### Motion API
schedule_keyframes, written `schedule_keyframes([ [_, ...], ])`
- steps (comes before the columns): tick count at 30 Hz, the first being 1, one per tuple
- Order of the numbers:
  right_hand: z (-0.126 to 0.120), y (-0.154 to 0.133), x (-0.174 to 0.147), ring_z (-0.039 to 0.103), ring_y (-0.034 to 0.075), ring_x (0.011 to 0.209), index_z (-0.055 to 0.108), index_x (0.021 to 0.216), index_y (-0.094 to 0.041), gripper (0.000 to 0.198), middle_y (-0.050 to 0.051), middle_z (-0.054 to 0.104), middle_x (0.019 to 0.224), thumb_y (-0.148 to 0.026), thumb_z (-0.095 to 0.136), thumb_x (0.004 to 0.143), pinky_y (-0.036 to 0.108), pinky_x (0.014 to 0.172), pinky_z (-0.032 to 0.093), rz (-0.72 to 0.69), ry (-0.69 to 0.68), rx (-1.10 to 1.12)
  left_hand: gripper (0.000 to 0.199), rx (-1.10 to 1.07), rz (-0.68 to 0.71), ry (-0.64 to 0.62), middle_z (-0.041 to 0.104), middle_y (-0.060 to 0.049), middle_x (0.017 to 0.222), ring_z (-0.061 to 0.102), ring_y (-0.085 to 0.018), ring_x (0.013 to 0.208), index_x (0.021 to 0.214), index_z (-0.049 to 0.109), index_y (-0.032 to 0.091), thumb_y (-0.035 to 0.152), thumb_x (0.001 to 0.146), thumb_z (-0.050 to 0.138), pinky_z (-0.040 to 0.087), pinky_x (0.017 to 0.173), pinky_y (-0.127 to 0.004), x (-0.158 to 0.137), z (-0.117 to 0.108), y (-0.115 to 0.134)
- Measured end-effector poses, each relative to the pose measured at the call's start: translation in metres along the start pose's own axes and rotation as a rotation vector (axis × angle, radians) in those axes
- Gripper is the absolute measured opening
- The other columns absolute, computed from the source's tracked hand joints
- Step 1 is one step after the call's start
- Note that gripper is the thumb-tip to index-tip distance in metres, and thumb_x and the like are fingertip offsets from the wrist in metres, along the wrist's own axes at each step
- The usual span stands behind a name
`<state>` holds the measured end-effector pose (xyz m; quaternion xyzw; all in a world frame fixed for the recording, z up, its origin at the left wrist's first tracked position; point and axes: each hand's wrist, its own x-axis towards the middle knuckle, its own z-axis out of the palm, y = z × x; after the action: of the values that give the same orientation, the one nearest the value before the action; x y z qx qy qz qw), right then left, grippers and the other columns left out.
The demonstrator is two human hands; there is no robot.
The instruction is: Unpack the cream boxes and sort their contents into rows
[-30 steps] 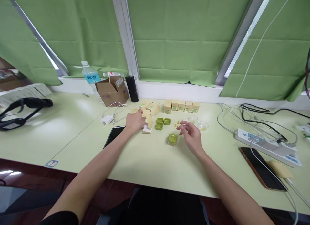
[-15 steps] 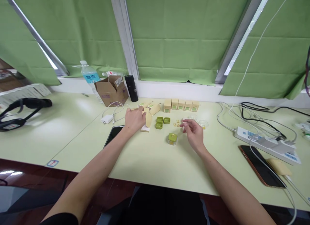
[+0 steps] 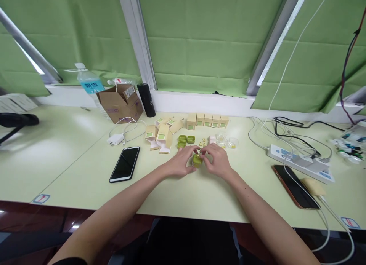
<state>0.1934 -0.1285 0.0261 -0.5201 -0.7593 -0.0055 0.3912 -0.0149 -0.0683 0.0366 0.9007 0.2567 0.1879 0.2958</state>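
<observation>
pale desk (image 3: 177,196): left hand (image 3: 180,163) leaves cartons (image 3: 161,135), joining right hand (image 3: 215,159), fingers narrowed around a green-lidded container (image 3: 197,160), now worked two-handed.

On the water bottle (image 3: 89,79), just left of the cardboard box (image 3: 121,105), the blue label (image 3: 92,86) reads "飘雪". The box's white label (image 3: 129,91) and purple print (image 3: 112,110), and a sticker (image 3: 41,198) well in front, are too small to read.

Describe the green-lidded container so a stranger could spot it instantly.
On the pale table, find the left hand and right hand close together. Between them sits the small green-lidded container. Unlike the open green trays just beyond it, this one is covered on top.
</observation>
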Motion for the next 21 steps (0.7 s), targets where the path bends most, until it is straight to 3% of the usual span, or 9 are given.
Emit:
schedule_keyframes([
  [3,0.003,-0.003,0.000,0.063,0.024,0.086,0.067,0.091,-0.022,0.004,0.006,0.075,0.090,-0.020,0.064,0.088,0.037,0.076,0.046,-0.048,-0.087,-0.049,0.068,0.001,-0.055,0.046,0.063,-0.012,0.127,0.060,-0.032,0.116,0.141,0.047,0.021,0.028,0.080,0.077,0.047,0.103,-0.049,-0.002,0.009,-0.003],
  [7,0.008,-0.003,-0.001,0.063,0.024,0.086,0.064,0.090,-0.022,0.006,0.006,0.073,0.090,-0.017,0.064,0.087,0.036,0.076,0.046,0.017,-0.127,-0.042,0.069,-0.040,-0.077,0.083,0.064,-0.010,0.124,0.061,-0.031,0.118,0.141,0.044,0.023,0.027,0.081,0.077,0.047,0.105,-0.049,-0.001,0.016,-0.008],
  [15,0.016,-0.004,-0.004,0.066,0.023,0.090,0.060,0.088,-0.024,0.014,0.007,0.075,0.099,-0.012,0.054,0.091,0.034,0.076,0.047,0.071,-0.101,0.021,0.060,-0.088,-0.076,0.184,0.067,-0.009,0.122,0.064,-0.032,0.117,0.133,0.048,0.026,0.022,0.081,0.076,0.047,0.106,-0.051,0.000,0.025,-0.009],
  [21,0.015,-0.006,-0.002,0.069,0.022,0.083,0.057,0.095,-0.026,0.008,0.005,0.076,0.096,-0.025,0.050,0.098,0.034,0.074,0.048,0.235,-0.053,0.186,0.063,-0.076,-0.093,0.215,0.064,-0.012,0.131,0.060,-0.034,0.126,0.136,0.046,0.025,0.022,0.081,0.076,0.048,0.105,-0.051,0.002,0.031,-0.010],
])
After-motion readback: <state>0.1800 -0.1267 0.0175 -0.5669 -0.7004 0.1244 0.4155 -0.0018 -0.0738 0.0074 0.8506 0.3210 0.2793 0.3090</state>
